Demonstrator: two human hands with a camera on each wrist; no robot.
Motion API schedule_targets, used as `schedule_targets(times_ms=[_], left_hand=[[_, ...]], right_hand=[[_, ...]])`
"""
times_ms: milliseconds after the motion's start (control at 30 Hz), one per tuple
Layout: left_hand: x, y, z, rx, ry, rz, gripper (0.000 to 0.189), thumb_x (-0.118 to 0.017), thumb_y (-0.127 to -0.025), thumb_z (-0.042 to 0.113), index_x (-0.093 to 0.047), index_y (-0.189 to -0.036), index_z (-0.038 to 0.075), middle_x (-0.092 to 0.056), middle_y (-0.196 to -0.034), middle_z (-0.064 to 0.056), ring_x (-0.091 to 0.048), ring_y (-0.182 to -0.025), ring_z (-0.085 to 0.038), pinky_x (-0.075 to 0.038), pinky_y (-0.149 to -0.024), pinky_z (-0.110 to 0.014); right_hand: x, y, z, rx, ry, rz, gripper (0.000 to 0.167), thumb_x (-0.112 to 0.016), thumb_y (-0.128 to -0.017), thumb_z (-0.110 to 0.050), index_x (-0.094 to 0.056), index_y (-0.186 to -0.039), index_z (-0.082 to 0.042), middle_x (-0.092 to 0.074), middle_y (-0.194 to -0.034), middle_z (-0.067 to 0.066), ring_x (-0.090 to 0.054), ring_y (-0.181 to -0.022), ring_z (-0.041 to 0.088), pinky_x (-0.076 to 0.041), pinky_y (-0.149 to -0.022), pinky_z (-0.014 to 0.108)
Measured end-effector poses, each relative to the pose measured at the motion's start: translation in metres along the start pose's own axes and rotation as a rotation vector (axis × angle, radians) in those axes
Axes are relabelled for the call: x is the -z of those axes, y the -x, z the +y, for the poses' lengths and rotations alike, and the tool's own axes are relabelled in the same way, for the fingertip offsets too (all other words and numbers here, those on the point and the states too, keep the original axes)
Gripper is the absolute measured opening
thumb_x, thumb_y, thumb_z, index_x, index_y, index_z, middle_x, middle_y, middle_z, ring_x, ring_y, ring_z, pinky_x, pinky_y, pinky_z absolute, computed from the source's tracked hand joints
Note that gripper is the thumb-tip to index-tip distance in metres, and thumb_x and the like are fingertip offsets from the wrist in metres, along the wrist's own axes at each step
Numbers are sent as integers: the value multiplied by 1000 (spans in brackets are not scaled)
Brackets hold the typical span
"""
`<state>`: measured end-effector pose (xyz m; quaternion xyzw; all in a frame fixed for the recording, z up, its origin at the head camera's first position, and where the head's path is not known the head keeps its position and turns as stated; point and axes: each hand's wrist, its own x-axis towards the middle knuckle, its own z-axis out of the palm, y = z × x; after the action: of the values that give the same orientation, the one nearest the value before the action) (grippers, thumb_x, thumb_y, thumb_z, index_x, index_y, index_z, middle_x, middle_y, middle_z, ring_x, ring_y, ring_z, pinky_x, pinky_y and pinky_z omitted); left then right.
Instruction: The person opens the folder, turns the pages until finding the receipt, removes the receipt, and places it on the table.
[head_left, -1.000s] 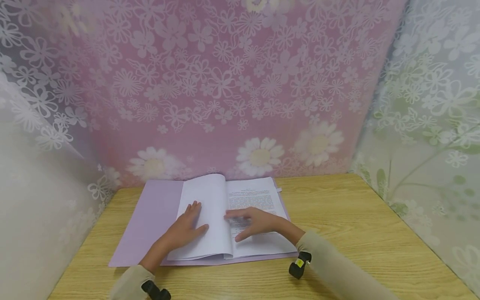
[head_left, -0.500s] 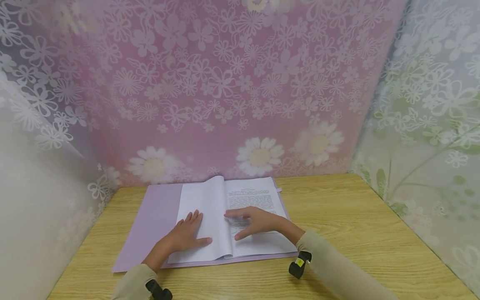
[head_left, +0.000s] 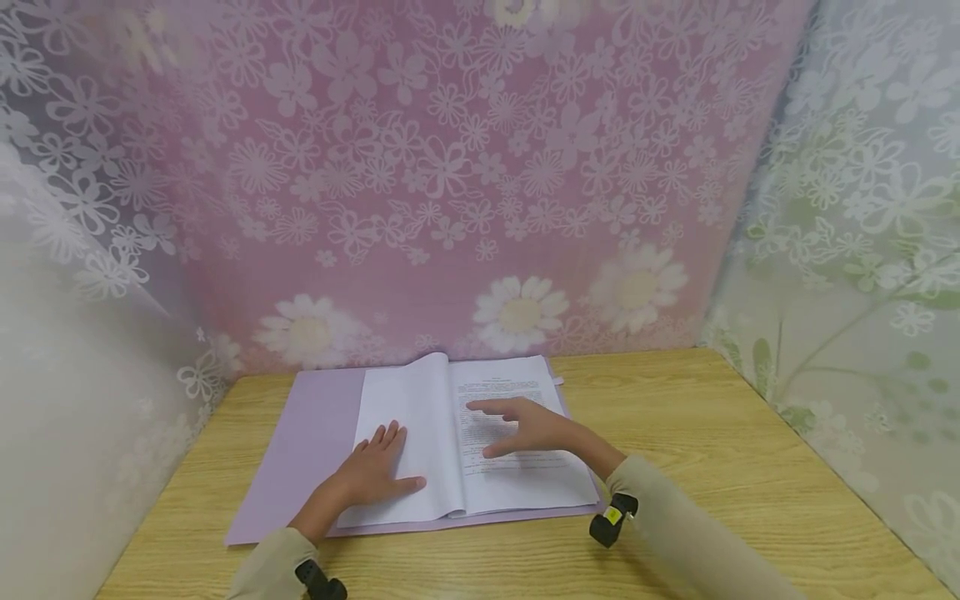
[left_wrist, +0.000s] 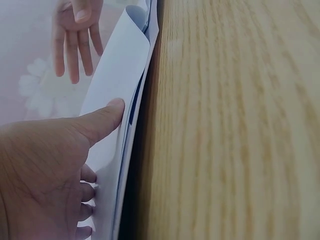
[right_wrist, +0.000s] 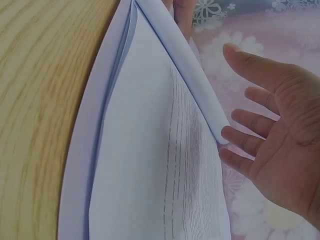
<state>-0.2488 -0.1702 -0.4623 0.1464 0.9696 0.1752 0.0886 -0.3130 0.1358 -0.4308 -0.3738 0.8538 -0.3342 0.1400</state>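
Fingers (head_left: 491,407) wide, right hand (head_left: 534,427) is drawn toward one o'clock; turned pages (head_left: 422,408) are pressed by flat left hand (head_left: 371,472) alone.

In soft light the right hand (head_left: 531,425) faintly shades the printed page (head_left: 525,490).

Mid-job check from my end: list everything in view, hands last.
Table: one, yellowish wood-grain, lower half of the head view
Folder: one, lilac, lying open on the table
Blank sheets: number unclear, white, folder's left side
Printed sheets: number unclear, white with dark text, folder's right side
Tab: one, whitish, folder's upper right edge
Floral backdrop: one, pink, behind the table
Side drapes: two, pale, left and right
Wrist devices: two, black, one per wrist
Sleeves: two, beige, both forearms
Left hand: one, bare, on the blank sheets
Right hand: one, bare, over the printed sheets
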Motion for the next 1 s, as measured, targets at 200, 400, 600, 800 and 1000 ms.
schedule_targets(times_ms=[200,400,600,800,1000], left_hand=[[-1,3,2,-2,11,1,99,-68,-92,57,-29,-157,-7,-21,-166,-27,-20,-154,-48,-23,-122,-65],[-2,4,1,-10,2,14,99,-68,-92,56,-29,-157,-7,-22,-166,-28,-20,-154,-49,-24,-121,-65],[-1,3,-1,-14,16,16,99,-68,-92,56,-28,-157,-7,-21,-166,-28,-19,-154,-49,-22,-121,-65],[-1,3,-2,-17,11,25,100,-68,-92,57,-28,-157,-7,-21,-166,-27,-19,-154,-49,-23,-121,-65],[0,3,-1,-19,15,25,100,-68,-91,57,-29,-157,-6,-22,-166,-27,-19,-154,-49,-23,-121,-65]], right_hand=[[7,10,13,-18,4,90,75,-75,-93,-37,-43,-156,-14,-42,-162,11,-46,-145,39,-41,-115,59],[15,19,28,-57,-3,176,75,-72,-95,-35,-39,-157,-9,-37,-164,14,-44,-145,42,-40,-114,60],[21,27,41,-116,-36,282,73,-72,-96,-29,-39,-157,-6,-37,-163,17,-40,-147,45,-39,-115,61],[23,31,52,-183,-37,345,74,-73,-95,-25,-38,-157,-5,-35,-163,20,-35,-148,47,-36,-116,62],[22,34,64,-244,-13,383,77,-74,-94,-24,-36,-157,-3,-34,-162,25,-32,-149,49,-34,-117,64]])
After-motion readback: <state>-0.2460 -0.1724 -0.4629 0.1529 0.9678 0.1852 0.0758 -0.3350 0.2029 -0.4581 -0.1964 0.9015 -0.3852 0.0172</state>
